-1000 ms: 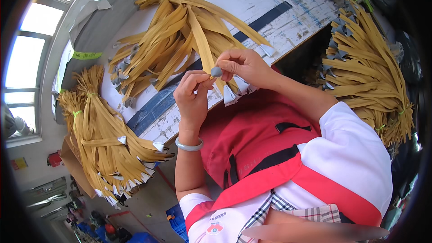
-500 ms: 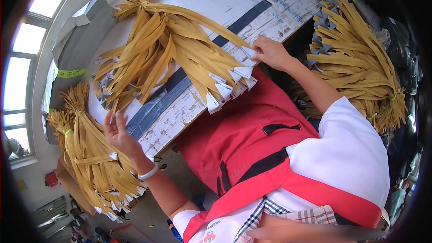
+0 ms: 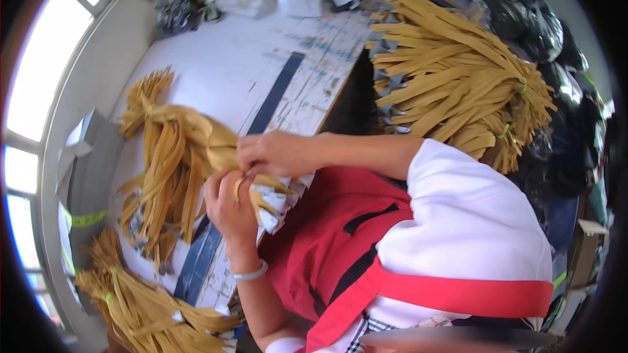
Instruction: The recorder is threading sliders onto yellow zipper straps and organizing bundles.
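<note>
- Three tan strip bundles: upper right, lower left, and mid-left on the white desk.
- Both grips, left hand and right hand, pinch strips of the middle bundle.

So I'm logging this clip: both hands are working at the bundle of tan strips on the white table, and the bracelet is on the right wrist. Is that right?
Not quite. The head view shows the bracelet on the left wrist. The rest holds: left hand and right hand meet at the bundle of tan strips on the white table.
</note>
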`<state>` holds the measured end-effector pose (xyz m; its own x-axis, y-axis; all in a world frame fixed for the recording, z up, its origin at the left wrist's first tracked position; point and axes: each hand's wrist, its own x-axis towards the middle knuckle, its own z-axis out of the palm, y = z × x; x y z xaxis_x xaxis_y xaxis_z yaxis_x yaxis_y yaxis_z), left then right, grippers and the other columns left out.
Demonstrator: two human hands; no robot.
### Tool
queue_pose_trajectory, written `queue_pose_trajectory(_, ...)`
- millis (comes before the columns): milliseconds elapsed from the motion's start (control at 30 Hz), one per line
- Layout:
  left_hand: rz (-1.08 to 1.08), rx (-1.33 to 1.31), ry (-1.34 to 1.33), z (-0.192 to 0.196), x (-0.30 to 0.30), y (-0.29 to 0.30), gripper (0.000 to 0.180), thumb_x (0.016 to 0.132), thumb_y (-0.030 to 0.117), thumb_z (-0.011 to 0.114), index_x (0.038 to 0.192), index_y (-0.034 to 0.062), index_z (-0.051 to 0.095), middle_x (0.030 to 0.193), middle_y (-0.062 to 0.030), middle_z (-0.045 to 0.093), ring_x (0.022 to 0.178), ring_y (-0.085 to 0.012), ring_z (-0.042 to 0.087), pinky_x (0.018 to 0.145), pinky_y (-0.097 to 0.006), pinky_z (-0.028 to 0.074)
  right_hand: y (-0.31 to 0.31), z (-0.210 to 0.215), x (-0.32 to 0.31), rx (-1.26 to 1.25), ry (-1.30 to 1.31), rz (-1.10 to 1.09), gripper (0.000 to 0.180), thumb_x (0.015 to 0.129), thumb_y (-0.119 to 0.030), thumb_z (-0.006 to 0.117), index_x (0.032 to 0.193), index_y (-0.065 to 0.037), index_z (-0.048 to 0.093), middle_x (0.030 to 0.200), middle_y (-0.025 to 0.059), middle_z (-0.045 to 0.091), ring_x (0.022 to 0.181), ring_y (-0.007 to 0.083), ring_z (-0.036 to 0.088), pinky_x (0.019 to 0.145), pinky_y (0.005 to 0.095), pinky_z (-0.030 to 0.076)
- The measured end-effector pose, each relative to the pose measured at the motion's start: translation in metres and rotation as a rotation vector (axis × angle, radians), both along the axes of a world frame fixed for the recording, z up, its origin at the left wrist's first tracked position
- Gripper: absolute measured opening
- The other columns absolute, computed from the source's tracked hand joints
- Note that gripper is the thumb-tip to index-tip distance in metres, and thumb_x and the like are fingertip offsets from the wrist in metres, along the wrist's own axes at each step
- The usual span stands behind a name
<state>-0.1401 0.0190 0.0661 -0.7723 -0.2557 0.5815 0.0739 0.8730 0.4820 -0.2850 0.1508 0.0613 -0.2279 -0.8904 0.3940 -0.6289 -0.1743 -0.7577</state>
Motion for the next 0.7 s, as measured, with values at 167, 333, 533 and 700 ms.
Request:
queue_pose_trajectory(167, 0.017, 0.262, -0.091, 0.005, 0.045, -0.006, 0.010, 0.080, -0.004, 0.071, 0.086, -0.0012, 0.063, 0.094, -0.0115, 0.063, 0.089, -0.0276, 0.058, 0.081, -0.036, 0.046, -0.027, -0.008, 0.027, -0.032, -0.525, 0.259, 0.022, 0.089, -0.021, 0.073, 0.095, -0.003, 0.062, 0.088, 0.0050, 0.063, 0.083, 0.0174, 0.063, 0.072, 0.0338, 0.050)
queue_pose_trajectory(333, -0.094, 0.579, -0.046, -0.001, 0.048, -0.020, 0.014, 0.079, -0.012, 0.064, 0.087, -0.0015, 0.061, 0.093, -0.0084, 0.063, 0.089, -0.0198, 0.059, 0.083, -0.032, 0.046, -0.032, -0.014, 0.021, 0.029, -0.871, 0.433, 0.030, 0.089, -0.028, 0.075, 0.096, -0.002, 0.063, 0.086, 0.0030, 0.065, 0.077, 0.0109, 0.062, 0.068, 0.0280, 0.050)
queue_pose_trajectory(533, -0.083, 0.735, -0.053, -0.003, 0.066, -0.033, 0.014, 0.078, -0.011, 0.061, 0.087, -0.0011, 0.060, 0.092, -0.0069, 0.062, 0.087, -0.0152, 0.057, 0.084, -0.029, 0.045, -0.045, -0.016, 0.026, -0.002, -0.727, 0.510, 0.029, 0.087, -0.027, 0.077, 0.094, -0.002, 0.064, 0.081, 0.0028, 0.065, 0.072, 0.0100, 0.062, 0.063, 0.0263, 0.051)
queue_pose_trajectory(700, -0.135, 0.859, -0.018, -0.002, 0.060, -0.029, 0.011, 0.082, -0.012, 0.062, 0.087, -0.0016, 0.060, 0.093, -0.0063, 0.062, 0.083, -0.0115, 0.057, 0.078, -0.023, 0.045, -0.038, 0.004, 0.031, 0.044, -0.805, 0.419, 0.021, 0.082, -0.017, 0.077, 0.078, -0.004, 0.061, 0.072, 0.0009, 0.062, 0.066, 0.0083, 0.060, 0.060, 0.0235, 0.051)
